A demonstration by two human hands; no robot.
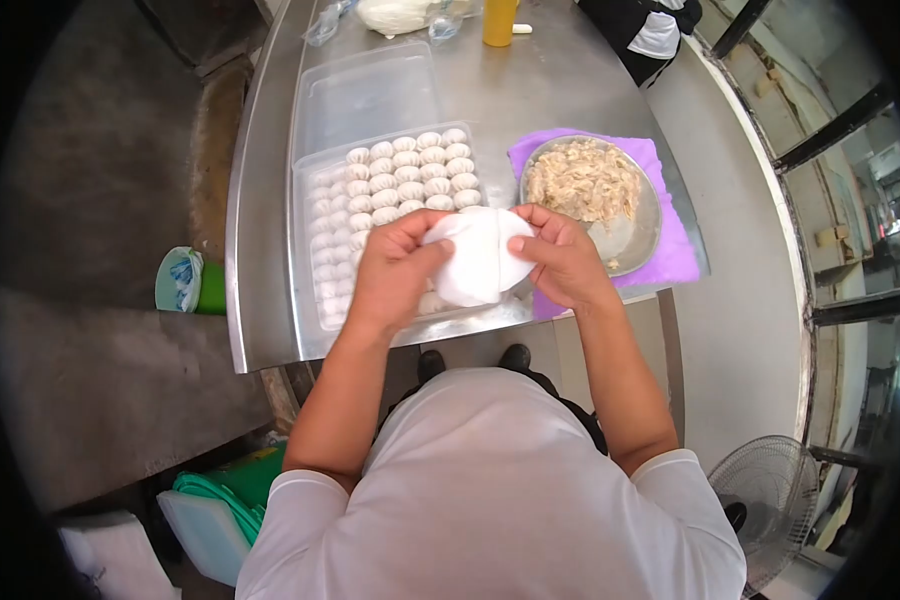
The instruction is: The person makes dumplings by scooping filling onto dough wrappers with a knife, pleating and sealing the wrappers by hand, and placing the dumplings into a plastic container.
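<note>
Between my two hands are round white dumpling wrappers [472, 262], held up above the table's front edge. They overlap, with a seam running down near the middle; how many there are I cannot tell. My left hand [402, 262] pinches their left side between thumb and fingers. On the right side, my right hand [558, 252] grips them the same way. Behind my hands a clear plastic tray [304, 215] holds rows of pleated dumplings [407, 160], partly hidden by my left hand. A metal bowl [654, 222] of pale, shredded-looking filling [582, 180] stands beyond my right hand.
Under the bowl lies a purple cloth [685, 255]. A clear lid or empty tray [365, 95] lies behind the dumplings on the steel table [560, 85]. Farther back are a yellow container [498, 22] and a plastic bag [395, 14]. A fan [770, 505] stands at lower right.
</note>
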